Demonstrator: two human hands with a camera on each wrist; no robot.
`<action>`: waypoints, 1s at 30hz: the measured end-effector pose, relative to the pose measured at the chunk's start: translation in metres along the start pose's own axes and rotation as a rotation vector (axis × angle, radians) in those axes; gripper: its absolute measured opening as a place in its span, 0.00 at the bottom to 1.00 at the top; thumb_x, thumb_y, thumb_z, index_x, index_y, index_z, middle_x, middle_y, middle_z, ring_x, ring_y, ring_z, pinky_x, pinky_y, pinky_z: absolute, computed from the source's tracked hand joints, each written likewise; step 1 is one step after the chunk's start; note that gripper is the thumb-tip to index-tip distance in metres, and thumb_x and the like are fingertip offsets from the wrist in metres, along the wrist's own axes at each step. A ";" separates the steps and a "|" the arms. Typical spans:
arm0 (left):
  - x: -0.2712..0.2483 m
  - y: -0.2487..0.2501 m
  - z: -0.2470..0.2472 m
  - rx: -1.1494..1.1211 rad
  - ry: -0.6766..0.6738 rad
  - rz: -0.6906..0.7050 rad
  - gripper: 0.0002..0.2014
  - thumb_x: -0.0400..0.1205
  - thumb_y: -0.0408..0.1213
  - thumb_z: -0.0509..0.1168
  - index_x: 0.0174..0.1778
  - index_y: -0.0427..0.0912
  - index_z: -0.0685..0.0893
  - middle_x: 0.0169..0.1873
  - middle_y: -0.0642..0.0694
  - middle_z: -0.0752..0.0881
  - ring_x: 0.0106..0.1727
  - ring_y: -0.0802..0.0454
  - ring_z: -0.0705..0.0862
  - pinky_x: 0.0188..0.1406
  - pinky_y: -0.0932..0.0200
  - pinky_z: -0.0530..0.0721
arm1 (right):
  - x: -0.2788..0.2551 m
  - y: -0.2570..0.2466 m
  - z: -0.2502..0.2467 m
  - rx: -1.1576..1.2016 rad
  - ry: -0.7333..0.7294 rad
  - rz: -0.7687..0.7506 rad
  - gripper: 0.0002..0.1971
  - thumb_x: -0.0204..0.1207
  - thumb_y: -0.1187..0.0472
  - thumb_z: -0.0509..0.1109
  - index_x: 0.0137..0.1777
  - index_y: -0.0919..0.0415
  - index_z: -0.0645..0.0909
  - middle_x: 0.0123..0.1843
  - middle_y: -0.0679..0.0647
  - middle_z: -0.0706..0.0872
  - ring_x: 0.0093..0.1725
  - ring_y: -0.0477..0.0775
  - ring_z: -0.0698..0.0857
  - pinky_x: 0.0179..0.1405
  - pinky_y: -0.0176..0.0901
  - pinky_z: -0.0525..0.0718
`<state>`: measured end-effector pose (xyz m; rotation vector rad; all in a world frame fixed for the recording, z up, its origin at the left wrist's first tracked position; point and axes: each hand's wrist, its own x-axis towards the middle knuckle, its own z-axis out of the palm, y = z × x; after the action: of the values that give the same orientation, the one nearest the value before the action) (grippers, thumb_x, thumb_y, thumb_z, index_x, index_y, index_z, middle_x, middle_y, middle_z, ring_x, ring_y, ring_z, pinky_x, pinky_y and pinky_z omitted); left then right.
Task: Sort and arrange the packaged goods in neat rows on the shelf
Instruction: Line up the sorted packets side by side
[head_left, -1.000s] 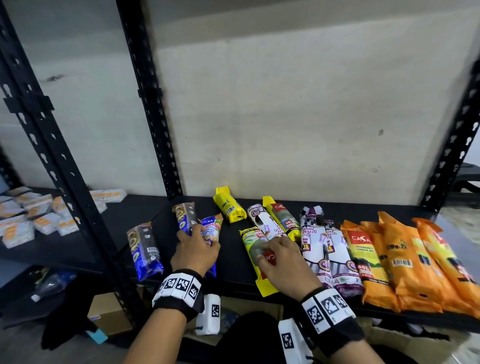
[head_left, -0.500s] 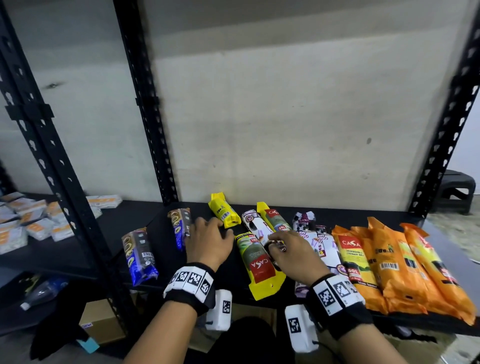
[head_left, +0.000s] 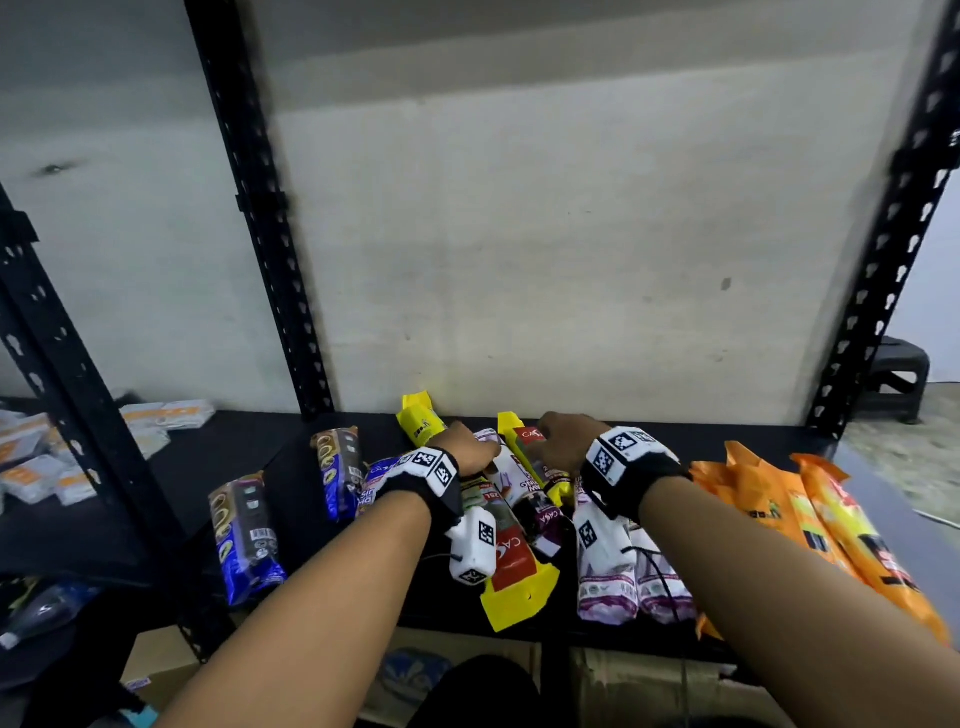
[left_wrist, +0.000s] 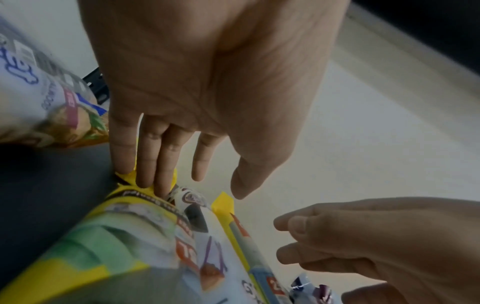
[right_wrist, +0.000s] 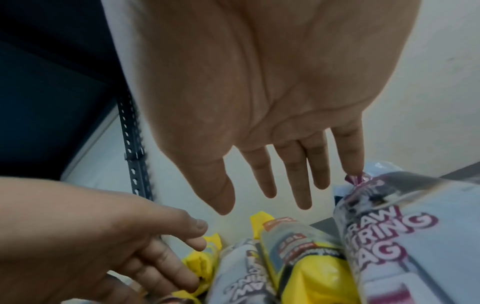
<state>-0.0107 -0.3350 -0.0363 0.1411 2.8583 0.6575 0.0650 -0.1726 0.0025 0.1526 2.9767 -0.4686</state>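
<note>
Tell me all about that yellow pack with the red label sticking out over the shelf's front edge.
The yellow pack looks like a long plastic-wrapped roll with a red CASA label and a flat yellow end flap. It lies lengthwise on the black shelf, the flap overhanging the front edge, beside a purple-and-white pack. The left wrist's camera hides part of it.

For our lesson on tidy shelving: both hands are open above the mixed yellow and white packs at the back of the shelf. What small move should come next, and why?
Probably lower the left hand onto the small yellow pack under its fingertips and slide it aside, since it lies angled against the white drawstring pack, breaking the row. The right hand hovers open, touching little.
</note>
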 end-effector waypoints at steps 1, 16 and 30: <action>0.006 -0.001 0.002 0.004 -0.022 -0.017 0.38 0.72 0.61 0.65 0.69 0.34 0.80 0.61 0.35 0.87 0.59 0.37 0.86 0.42 0.56 0.75 | 0.005 -0.001 0.000 -0.013 -0.002 0.001 0.44 0.62 0.22 0.50 0.63 0.57 0.80 0.61 0.61 0.86 0.57 0.64 0.85 0.59 0.54 0.82; 0.038 0.004 0.018 -0.265 -0.026 0.040 0.53 0.73 0.49 0.79 0.81 0.31 0.50 0.77 0.38 0.72 0.74 0.41 0.76 0.70 0.52 0.77 | 0.050 0.013 0.009 0.078 -0.077 0.184 0.22 0.51 0.40 0.73 0.34 0.59 0.83 0.35 0.52 0.88 0.35 0.57 0.87 0.38 0.46 0.85; -0.002 0.031 0.011 -0.871 -0.211 0.112 0.07 0.74 0.37 0.64 0.46 0.41 0.82 0.40 0.36 0.84 0.42 0.41 0.83 0.36 0.57 0.80 | 0.025 0.030 -0.038 0.841 0.516 0.161 0.27 0.69 0.37 0.67 0.58 0.59 0.79 0.49 0.57 0.87 0.46 0.58 0.87 0.39 0.45 0.81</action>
<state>-0.0055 -0.3029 -0.0316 0.2097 2.1376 1.7021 0.0395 -0.1299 0.0254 0.6634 2.9359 -1.8618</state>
